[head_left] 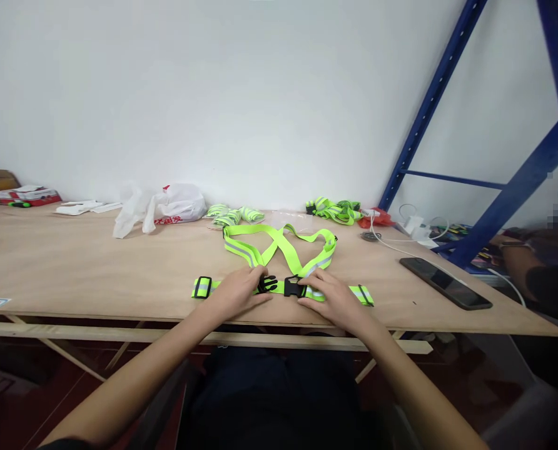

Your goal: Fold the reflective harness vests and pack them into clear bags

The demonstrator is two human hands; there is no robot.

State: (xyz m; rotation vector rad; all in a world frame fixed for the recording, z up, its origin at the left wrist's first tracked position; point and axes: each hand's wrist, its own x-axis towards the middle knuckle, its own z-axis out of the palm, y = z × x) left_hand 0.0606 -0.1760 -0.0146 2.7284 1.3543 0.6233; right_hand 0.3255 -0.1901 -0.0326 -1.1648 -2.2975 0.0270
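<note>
A neon yellow-green reflective harness (286, 249) with silver stripes lies on the wooden table, its shoulder straps crossing. My left hand (242, 291) grips the black pronged half of a side-release buckle (269, 284) between thumb and fingers. Just to the right, my right hand (331, 296) has its fingers closed at the black socket half (292, 287). The two halves are apart, with a small gap between them. A black slider (203, 287) sits on the waist strap at the left, and another slider (366, 295) at the right end.
Folded reflective straps (232, 215) and a loose strap bundle (338, 210) lie along the wall, near a white plastic bag (180, 202). A phone (445, 283) rests at right, by a white cable and a blue metal frame (431, 100). Another person's arm (518, 256) shows far right.
</note>
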